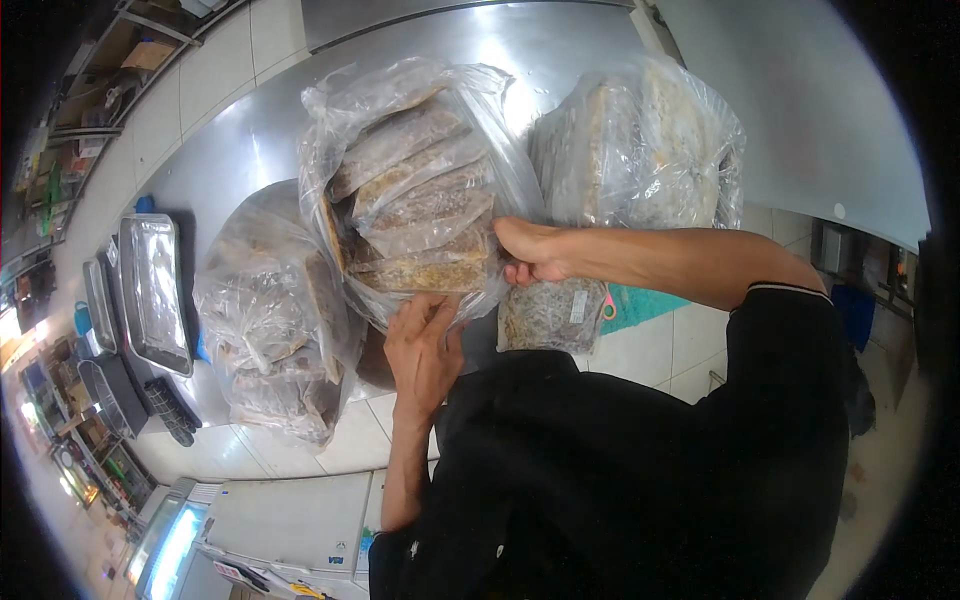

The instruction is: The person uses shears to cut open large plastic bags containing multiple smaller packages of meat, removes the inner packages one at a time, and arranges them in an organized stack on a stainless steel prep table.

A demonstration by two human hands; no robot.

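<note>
A large clear plastic bag (320,115) stands open on the steel table, its mouth facing up. Inside it, several flat brown, grainy slabs in clear wrapping (420,275) are stacked on edge. My right hand (535,250) is closed on the bag's right rim, thumb uppermost. At the bag's near edge, my left hand (422,345) has its fingers bent over the plastic beside the nearest slab; the fingertips are partly hidden. A flat wrapped packet with a pale label (550,315) lies below my right hand.
Filled clear bags stand on both sides, one to the left (265,300) and one to the right (640,145). The steel table (250,135) holds metal trays (155,290) at its left end. A green mat (645,308) with a scissors handle (609,308) lies at right.
</note>
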